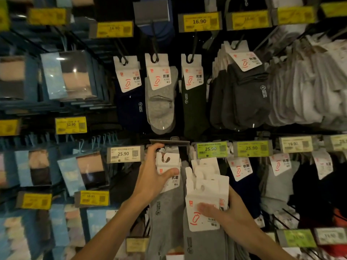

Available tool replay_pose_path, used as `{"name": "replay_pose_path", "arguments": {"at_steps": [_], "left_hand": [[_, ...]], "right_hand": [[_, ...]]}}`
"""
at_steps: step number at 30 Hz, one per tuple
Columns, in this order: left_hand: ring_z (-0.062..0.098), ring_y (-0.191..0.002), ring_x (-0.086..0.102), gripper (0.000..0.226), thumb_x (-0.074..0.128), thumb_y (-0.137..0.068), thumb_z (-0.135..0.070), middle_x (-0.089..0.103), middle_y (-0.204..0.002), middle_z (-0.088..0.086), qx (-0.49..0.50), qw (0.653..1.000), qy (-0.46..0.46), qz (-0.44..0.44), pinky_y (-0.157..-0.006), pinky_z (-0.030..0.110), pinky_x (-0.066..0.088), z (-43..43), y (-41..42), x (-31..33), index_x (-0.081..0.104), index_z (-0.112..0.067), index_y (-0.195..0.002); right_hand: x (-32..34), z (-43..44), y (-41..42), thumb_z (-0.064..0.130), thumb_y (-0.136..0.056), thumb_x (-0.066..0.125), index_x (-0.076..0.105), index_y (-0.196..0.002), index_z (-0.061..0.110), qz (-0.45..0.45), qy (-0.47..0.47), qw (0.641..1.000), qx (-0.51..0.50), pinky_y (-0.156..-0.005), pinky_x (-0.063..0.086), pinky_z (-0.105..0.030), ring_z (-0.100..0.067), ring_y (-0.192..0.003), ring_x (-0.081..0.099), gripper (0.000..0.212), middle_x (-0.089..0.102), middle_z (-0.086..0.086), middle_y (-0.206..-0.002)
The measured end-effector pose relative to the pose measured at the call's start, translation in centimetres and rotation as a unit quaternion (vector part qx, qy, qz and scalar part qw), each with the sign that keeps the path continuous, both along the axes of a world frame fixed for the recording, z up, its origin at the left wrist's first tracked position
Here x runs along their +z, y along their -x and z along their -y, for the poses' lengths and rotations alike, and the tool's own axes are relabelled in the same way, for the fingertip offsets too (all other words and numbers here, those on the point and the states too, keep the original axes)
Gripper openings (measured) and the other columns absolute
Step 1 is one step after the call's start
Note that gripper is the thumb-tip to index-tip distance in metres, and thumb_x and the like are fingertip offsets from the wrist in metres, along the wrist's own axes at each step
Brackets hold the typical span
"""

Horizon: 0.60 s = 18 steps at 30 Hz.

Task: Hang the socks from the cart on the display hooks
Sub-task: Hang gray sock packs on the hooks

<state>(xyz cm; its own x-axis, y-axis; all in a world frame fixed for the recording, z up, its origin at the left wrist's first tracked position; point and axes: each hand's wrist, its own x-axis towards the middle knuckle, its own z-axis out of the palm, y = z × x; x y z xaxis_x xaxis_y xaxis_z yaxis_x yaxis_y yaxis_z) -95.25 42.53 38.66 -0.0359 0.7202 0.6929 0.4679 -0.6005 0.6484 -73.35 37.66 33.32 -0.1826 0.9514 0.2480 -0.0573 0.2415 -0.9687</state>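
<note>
Grey sock pack (167, 203) in left hand (153, 178), stack (205, 192) in right hand (230, 214).

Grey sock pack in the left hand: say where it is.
Head view, lower centre: the left hand holds the grey sock pack just right of the white 25.90 price tag, left of the stack of packs in the right hand.

A grey sock pack (167, 203) hangs upright from the left hand's (155, 175) pinch on its white card, hook-hole just above the thumb. The right hand (232, 216) grips a fanned stack (204, 212), maybe four more grey packs, cards upward.
</note>
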Motion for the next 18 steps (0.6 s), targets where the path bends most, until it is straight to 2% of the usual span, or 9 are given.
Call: {"name": "replay_pose_path", "arguments": {"at_steps": [6,10,13,18], "left_hand": [[0.005,-0.094,0.068,0.062,0.075,-0.087,-0.02,0.065,-0.105,-0.011,0.035,0.999,-0.039,0.001,-0.081,0.038,0.061,-1.2,0.0,-0.1,0.04,-0.066,-0.109],[0.014,-0.101,0.066,0.069,0.074,-0.087,-0.029,0.063,-0.119,-0.003,0.092,0.994,-0.048,-0.036,-0.082,0.045,0.059,-1.6,-0.3,-0.9,0.026,-0.072,-0.112],[0.023,-0.105,0.064,0.068,0.075,-0.086,-0.033,0.064,-0.122,0.003,0.146,0.985,-0.065,-0.069,-0.082,0.048,0.056,-1.9,-0.7,-1.7,0.025,-0.05,-0.128],[0.033,-0.107,0.061,0.073,0.076,-0.085,-0.035,0.063,-0.122,0.014,0.208,0.97,-0.084,-0.095,-0.079,0.045,0.052,-2.4,-1.2,-2.6,0.035,-0.027,-0.145]], "right_hand": [[0.5,0.0,0.0,0.029,-0.056,0.087,0.054,-0.126,0.024,0.006,0.0,1.0,-0.001,-0.08,0.061,-0.037,-0.016,-0.097,0.074,0.077,0.076,0.009,-0.107],[0.7,0.1,0.0,0.035,-0.052,0.088,0.054,-0.128,0.023,0.009,-0.002,1.0,-0.009,-0.087,0.06,-0.043,-0.016,-0.1,0.073,0.084,0.075,0.007,-0.111],[0.7,0.2,-0.1,0.037,-0.052,0.088,0.054,-0.128,0.022,0.01,-0.01,1.0,-0.016,-0.088,0.059,-0.045,-0.017,-0.102,0.072,0.085,0.074,0.003,-0.114],[1.3,0.2,0.0,0.034,-0.054,0.085,0.054,-0.128,0.021,0.011,-0.019,0.999,-0.025,-0.08,0.061,-0.033,-0.014,-0.098,0.073,0.082,0.075,0.005,-0.111]]}}
